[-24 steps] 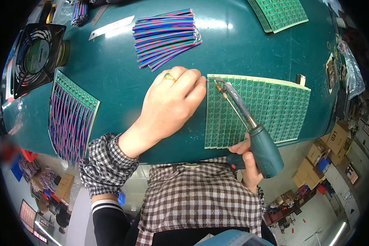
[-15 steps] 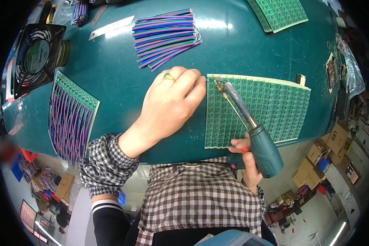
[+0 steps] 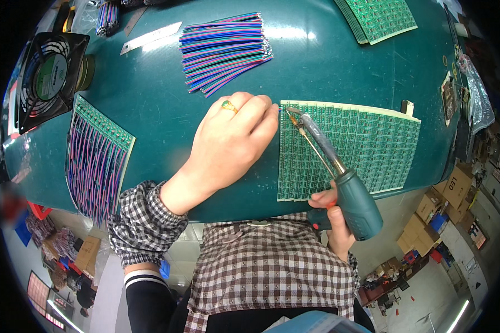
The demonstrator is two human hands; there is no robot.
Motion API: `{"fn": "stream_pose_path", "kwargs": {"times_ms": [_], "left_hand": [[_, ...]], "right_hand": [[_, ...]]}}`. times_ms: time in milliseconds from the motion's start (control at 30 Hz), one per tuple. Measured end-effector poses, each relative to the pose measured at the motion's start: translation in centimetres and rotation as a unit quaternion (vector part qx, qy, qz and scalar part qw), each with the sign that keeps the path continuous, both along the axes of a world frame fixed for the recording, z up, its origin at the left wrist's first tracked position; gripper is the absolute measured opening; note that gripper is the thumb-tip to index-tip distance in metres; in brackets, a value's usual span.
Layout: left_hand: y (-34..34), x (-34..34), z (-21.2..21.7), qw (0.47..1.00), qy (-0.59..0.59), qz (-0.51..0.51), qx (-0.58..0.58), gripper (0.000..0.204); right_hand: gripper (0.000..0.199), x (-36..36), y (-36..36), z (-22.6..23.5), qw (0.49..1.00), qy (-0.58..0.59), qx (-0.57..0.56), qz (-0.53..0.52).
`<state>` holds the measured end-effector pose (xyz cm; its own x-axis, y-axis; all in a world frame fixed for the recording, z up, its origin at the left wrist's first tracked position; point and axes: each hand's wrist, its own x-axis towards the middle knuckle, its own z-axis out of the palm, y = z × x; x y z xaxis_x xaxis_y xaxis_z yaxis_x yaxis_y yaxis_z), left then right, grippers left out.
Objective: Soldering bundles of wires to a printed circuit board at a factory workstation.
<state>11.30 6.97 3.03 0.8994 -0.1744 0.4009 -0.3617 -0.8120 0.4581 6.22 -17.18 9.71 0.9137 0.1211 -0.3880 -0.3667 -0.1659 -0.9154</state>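
Wires [image 3: 280,109] lay at circuit panel [image 3: 366,147] edge | left hand [image 3: 230,136]: fingers pinched wires | right hand [image 3: 340,228]: fingers gripped soldering gun [image 3: 359,204], tip near wires

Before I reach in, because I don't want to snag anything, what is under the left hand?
By the fingertips of the left hand, thin wire sticks out toward the circuit board panel; green bench top shows around. Whatever lies directly beneath is covered.
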Motion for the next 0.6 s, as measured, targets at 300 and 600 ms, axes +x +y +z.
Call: {"fn": "stream_pose_path", "kwargs": {"times_ms": [300, 600], "left_hand": [[0.0, 0.1, 0.3, 1.000, 0.021, -0.003, -0.006, 0.029], [0.6, -0.8, -0.3, 1.000, -0.009, 0.013, 0.008, 0.022]], "right_hand": [[0.065, -0.2, -0.5, -0.2, 1.000, -0.015, -0.016, 0.013], [0.060, -0.9, -0.5, -0.2, 1.000, -0.018, 0.005, 0.004]]}}
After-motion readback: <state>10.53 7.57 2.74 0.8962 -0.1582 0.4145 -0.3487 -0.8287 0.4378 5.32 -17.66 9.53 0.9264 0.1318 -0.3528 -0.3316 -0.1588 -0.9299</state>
